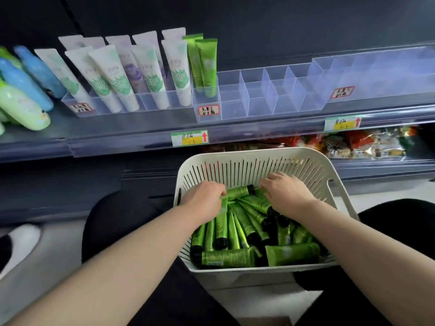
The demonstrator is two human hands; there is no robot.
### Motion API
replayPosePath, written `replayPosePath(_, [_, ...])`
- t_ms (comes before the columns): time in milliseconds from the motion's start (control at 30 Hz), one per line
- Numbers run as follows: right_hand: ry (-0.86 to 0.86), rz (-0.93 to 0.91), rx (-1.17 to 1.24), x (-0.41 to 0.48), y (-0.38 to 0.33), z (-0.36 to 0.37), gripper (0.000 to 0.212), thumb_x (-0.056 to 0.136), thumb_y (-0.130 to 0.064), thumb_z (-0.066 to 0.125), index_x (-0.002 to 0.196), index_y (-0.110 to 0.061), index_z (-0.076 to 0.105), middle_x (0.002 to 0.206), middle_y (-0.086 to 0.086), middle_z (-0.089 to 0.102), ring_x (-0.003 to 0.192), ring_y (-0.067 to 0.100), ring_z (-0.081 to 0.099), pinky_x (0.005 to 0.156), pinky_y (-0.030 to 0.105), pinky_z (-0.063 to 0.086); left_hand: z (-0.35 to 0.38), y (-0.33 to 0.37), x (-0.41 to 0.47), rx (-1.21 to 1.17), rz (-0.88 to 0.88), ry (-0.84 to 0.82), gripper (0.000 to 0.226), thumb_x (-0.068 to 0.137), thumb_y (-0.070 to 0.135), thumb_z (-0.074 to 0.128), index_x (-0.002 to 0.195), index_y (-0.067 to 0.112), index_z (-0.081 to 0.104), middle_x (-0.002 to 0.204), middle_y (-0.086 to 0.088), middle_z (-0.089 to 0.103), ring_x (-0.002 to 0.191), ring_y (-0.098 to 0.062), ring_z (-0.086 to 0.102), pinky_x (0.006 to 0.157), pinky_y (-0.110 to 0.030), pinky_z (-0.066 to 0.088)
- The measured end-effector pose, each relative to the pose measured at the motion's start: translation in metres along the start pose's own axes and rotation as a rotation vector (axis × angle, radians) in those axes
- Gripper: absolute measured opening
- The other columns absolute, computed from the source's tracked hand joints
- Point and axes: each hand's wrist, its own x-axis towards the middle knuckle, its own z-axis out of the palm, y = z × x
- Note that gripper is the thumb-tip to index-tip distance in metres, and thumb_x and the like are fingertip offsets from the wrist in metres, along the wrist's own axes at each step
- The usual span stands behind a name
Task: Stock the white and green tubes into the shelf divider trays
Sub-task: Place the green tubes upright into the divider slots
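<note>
A white slotted basket (247, 161) sits low in front of me, full of several green tubes (292, 254) with black caps. My left hand (202, 196) reaches into the basket and grips the crimped end of one green tube (222, 222). My right hand (286, 191) lies over the pile with its fingers curled onto another green tube (255, 201). On the shelf above, two green tubes (204, 63) stand in the leftmost slot of a clear divider tray (256, 100). Several white tubes (150, 74) stand in another clear tray (103, 111) to the left.
Blue and light green bottles (23, 90) lie at the shelf's left end. Another clear tray (376, 74) sits at the right. Price labels (189, 138) hang on the shelf edge. Snack packets (353, 143) fill the lower shelf behind the basket. My dark-clad knees flank the basket.
</note>
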Motion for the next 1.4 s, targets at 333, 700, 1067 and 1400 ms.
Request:
replayPosePath(333, [-0.271,0.130,0.011,0.022,-0.018,0.057,0.029,0.095,-0.019,0.049,0.123,-0.015,0.054,0.114,0.009,0.063,0.111,0.029,0.054,0.087,0.039,0.048,0.018,-0.012,0.022,0.044,-0.171,-0.122,0.029,0.092,0.006,0.055,0.119,0.014,0.058,0.096,-0.002,0.053,0.083,-0.020,0.053,0.067,-0.032,0.048])
replayPosePath(700, [-0.433,0.195,-0.012,0.013,-0.025,0.056,0.035,0.079,-0.024,0.068,0.112,-0.017,0.058,0.111,0.003,0.060,0.104,0.024,0.053,0.074,0.033,0.044,0.039,-0.013,0.028,0.044,-0.159,-0.203,0.026,0.093,0.007,0.055,0.117,0.012,0.061,0.108,-0.004,0.060,0.088,-0.020,0.057,0.067,-0.031,0.044])
replayPosePath(1067, [-0.138,0.305,0.361,0.006,-0.006,0.012,0.039,0.086,-0.054,0.057,0.102,-0.020,0.048,0.087,-0.002,0.060,0.077,0.019,0.058,0.062,0.031,0.047,0.063,-0.012,0.027,-0.108,-0.208,-0.181,0.022,0.091,-0.001,0.054,0.112,0.005,0.058,0.093,-0.005,0.055,0.084,-0.020,0.056,0.081,-0.032,0.051])
replayPosePath(1400, [-0.183,0.271,0.481,0.007,-0.015,0.012,0.028,0.094,-0.040,0.050,0.103,-0.014,0.045,0.092,0.003,0.061,0.082,0.024,0.059,0.073,0.042,0.052,0.086,0.004,0.039,-0.282,-0.419,-0.209,0.035,0.094,0.013,0.058,0.127,0.003,0.051,0.100,-0.006,0.060,0.090,-0.024,0.064,0.079,-0.037,0.056])
